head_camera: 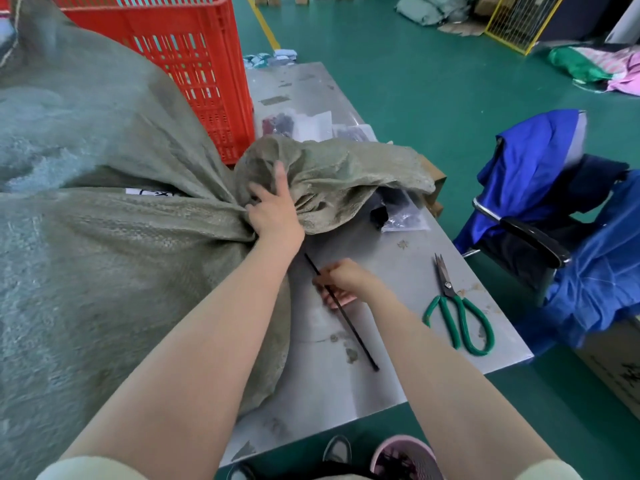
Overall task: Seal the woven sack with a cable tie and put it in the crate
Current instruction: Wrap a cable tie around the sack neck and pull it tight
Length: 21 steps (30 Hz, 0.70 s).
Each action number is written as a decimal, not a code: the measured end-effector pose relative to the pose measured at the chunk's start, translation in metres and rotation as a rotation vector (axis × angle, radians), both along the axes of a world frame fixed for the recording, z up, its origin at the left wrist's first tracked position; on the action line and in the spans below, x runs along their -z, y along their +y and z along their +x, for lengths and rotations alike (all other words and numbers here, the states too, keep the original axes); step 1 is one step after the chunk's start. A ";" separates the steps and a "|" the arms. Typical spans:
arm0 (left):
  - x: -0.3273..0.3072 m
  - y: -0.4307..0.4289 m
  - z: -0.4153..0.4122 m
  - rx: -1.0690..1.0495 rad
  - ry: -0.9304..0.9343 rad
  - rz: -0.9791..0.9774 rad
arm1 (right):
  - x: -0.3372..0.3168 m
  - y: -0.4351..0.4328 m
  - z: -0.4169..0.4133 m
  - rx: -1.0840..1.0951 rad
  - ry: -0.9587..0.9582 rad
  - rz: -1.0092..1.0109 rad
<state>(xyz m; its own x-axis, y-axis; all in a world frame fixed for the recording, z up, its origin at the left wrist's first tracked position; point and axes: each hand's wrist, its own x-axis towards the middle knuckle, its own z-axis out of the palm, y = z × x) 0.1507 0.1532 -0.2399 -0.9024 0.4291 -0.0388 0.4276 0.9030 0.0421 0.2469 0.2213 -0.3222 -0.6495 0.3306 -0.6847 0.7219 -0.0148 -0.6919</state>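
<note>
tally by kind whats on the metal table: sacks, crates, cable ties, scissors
woven sack: 1
red crate: 1
black cable tie: 1
green-handled scissors: 1
total: 4

A green painted floor (pixel 415 81) runs through the room, crossed by a yellow line (pixel 265 24). A grey metal counter (pixel 398 341), stained in spots, stands on it. To the right, a chair (pixel 533 237) is draped in blue cloth. A yellow wire-mesh panel (pixel 519 19) and heaped fabric (pixel 606 67) sit farther back.
</note>
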 end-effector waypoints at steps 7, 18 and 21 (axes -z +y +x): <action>-0.020 -0.015 -0.008 0.061 -0.110 0.117 | -0.011 -0.028 -0.030 0.340 0.258 -0.028; -0.035 -0.022 -0.024 -0.042 -0.178 0.432 | -0.019 -0.040 -0.024 0.544 0.131 0.002; -0.038 -0.023 -0.025 -0.052 -0.192 0.495 | -0.032 -0.044 -0.027 0.527 0.256 0.087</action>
